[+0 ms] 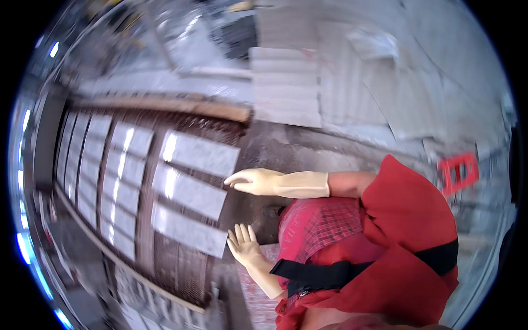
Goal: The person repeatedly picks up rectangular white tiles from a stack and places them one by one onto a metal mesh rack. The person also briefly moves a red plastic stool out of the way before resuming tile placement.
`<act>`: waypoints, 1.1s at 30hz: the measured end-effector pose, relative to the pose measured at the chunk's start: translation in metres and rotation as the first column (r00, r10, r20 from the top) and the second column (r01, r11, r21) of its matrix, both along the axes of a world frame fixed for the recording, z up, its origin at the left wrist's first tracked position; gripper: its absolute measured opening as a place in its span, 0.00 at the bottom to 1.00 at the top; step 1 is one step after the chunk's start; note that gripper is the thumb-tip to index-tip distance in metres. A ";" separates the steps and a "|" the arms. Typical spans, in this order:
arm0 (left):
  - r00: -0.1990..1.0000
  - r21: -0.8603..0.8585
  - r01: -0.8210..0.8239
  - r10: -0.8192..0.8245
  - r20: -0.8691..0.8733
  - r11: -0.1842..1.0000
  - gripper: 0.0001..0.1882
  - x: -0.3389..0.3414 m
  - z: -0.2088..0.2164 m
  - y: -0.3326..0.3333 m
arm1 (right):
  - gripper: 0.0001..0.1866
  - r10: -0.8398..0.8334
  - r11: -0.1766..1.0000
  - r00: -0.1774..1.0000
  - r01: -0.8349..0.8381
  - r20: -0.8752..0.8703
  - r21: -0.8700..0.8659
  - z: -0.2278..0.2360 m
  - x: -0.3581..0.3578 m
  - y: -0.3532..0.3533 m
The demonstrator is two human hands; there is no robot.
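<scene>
Cream rubber gloves cover both of my hands. My right hand reaches out with fingers extended, its tips beside the near end of the middle marble-patterned tile; whether they touch it I cannot tell. Lower in the picture, my left hand is spread wide at the corner of another white-grey tile. Neither hand holds anything. A third tile of this nearest row lies above the middle one. All three rest on a dark, ridged conveyor bed, their near ends jutting past it.
Farther rows of shiny tiles cover the conveyor. A wooden rail borders its upper side, a pale rail its lower side. Flattened cardboard sheets lie at the top. A red plastic object is at the right.
</scene>
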State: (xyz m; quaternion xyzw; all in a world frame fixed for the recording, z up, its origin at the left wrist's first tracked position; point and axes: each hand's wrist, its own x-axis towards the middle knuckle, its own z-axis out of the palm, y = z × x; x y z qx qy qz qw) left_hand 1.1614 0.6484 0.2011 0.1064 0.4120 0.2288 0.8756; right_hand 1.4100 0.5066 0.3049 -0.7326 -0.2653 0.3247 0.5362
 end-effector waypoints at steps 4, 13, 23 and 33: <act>0.932 0.060 0.362 -0.362 -0.008 0.930 0.33 0.014 0.004 -0.050 | 0.21 -0.048 0.995 0.995 0.039 -0.091 -0.096 -0.012 0.019 -0.084; 0.644 0.129 0.765 -0.759 -0.099 0.631 0.34 0.153 0.019 -0.167 | 0.24 -0.255 0.914 0.964 0.214 -0.079 -0.345 -0.038 0.048 -0.335; 0.093 0.035 0.995 -0.983 -0.160 0.088 0.29 0.333 0.017 -0.346 | 0.23 -0.892 0.430 0.437 0.751 -0.110 -0.501 -0.070 -0.050 -0.576; -0.131 -0.096 0.989 -0.975 -0.180 -0.116 0.30 0.461 -0.010 -0.617 | 0.24 -0.997 0.057 0.075 0.686 -0.008 -0.726 -0.208 -0.234 -0.717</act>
